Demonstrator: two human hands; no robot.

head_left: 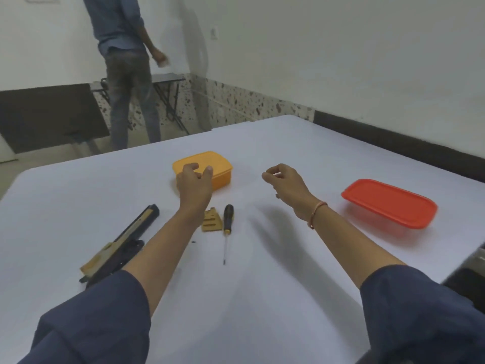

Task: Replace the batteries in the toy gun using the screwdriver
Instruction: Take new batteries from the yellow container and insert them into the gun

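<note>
1. Head view, the step in hand: the toy gun (118, 243) lies at the lower left of the frame on the table (262, 285). Its loose battery cover (211, 220) and the screwdriver (227, 224) lie side by side near the centre. A tiny dark speck just below the cover may be the screw (193, 242). With the cover off and the tool set down, I judge the unscrewing done and the battery swap underway.
2. Fingers: the left hand (194, 182) hovers over the near edge of the yellow box (217, 166), its fingers curved and spread, holding nothing I can see. The right hand (283, 179) is raised at centre right with thumb and forefinger drawn together. I cannot tell whether they pinch something small.
3. Next move, as I judge it: the left hand likely needs to reach into the box and pick out a battery, then carry it to the gun at lower left.
4. Containers: the yellow box sits at upper centre. Its red lid (388, 203) lies well apart at the right. The box's inside is hidden from this angle, so I cannot tell what it contains.
</note>
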